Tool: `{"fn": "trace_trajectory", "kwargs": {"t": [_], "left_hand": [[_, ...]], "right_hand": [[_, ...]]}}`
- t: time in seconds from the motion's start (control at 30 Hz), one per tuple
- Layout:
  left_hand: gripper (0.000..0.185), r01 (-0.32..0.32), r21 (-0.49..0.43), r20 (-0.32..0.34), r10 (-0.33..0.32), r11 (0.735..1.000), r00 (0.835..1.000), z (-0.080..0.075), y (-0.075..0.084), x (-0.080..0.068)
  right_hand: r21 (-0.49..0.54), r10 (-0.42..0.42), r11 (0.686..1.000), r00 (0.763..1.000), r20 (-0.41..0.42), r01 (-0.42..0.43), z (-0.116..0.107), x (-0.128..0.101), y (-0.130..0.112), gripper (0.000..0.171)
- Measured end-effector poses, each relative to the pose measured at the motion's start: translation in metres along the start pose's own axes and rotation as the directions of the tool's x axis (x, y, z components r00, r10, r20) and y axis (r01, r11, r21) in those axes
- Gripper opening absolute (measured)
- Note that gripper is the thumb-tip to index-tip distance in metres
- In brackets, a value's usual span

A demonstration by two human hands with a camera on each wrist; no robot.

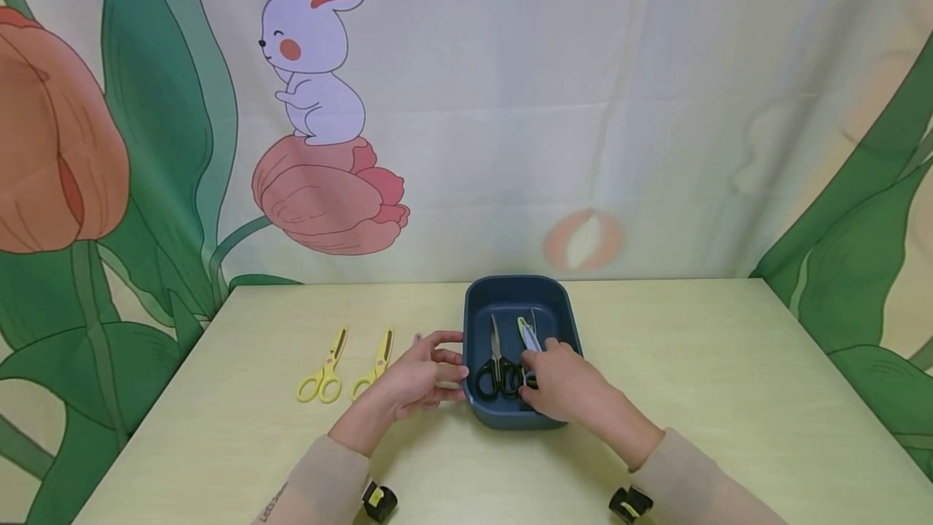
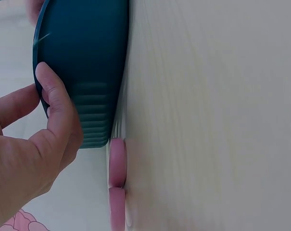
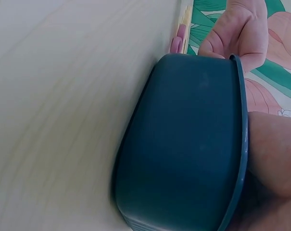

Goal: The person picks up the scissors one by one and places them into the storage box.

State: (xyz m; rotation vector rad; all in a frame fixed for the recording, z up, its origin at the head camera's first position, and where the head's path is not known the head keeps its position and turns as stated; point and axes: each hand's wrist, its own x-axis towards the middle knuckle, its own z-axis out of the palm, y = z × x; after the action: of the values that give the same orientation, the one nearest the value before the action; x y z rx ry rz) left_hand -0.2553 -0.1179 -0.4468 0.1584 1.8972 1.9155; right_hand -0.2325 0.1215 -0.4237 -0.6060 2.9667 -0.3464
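Note:
A dark blue tray [image 1: 510,283] stands on the pale table, seen from outside in both wrist views [image 2: 87,57] [image 3: 183,144]. In it lie black-handled scissors [image 1: 496,371] and green-and-white scissors [image 1: 526,333]. My left hand [image 1: 419,375] holds the tray's left rim, with the thumb [image 2: 51,91] on the outer wall; the same hand [image 3: 236,29] shows past the tray in the right wrist view. Reaching into the tray, my right hand [image 1: 561,383] curls its fingers onto the handle end of the green-and-white scissors. That hand [image 3: 275,159] is mostly hidden behind the rim.
Two yellow scissors [image 1: 324,371] [image 1: 375,367] lie on the table left of the tray. A pink object [image 1: 417,339] [image 2: 117,163] lies beside the tray, partly hidden by my left hand. A printed curtain hangs behind the table's far edge.

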Motion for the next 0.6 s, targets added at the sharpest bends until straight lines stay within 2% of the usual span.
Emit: {"fn": "trace_trajectory", "kwargs": {"t": [0.17, 0.33, 0.43, 0.6], "left_hand": [[0.058, 0.003, 0.003, -0.003, -0.003, 1.0, 1.0, 0.0, 0.0, 0.0], [0.057, 0.009, 0.006, -0.005, -0.009, 1.0, 1.0, 0.0, 0.0, 0.0], [0.057, 0.01, 0.005, -0.007, -0.01, 1.0, 1.0, 0.0, 0.0, 0.0], [0.057, 0.009, 0.01, -0.009, -0.009, 1.0, 1.0, 0.0, 0.001, -0.001]], "right_hand": [[-0.002, -0.006, 1.0, 0.999, -0.035, 0.006, 0.0, -0.002, 0.0, 0.026], [0.025, -0.059, 0.998, 0.989, -0.133, 0.063, 0.004, 0.0, 0.008, 0.024], [0.037, -0.124, 0.99, 0.97, -0.21, 0.134, 0.005, 0.003, 0.015, 0.016], [0.045, -0.194, 0.974, 0.916, -0.352, 0.223, 0.002, 0.004, 0.027, 0.007]]}}
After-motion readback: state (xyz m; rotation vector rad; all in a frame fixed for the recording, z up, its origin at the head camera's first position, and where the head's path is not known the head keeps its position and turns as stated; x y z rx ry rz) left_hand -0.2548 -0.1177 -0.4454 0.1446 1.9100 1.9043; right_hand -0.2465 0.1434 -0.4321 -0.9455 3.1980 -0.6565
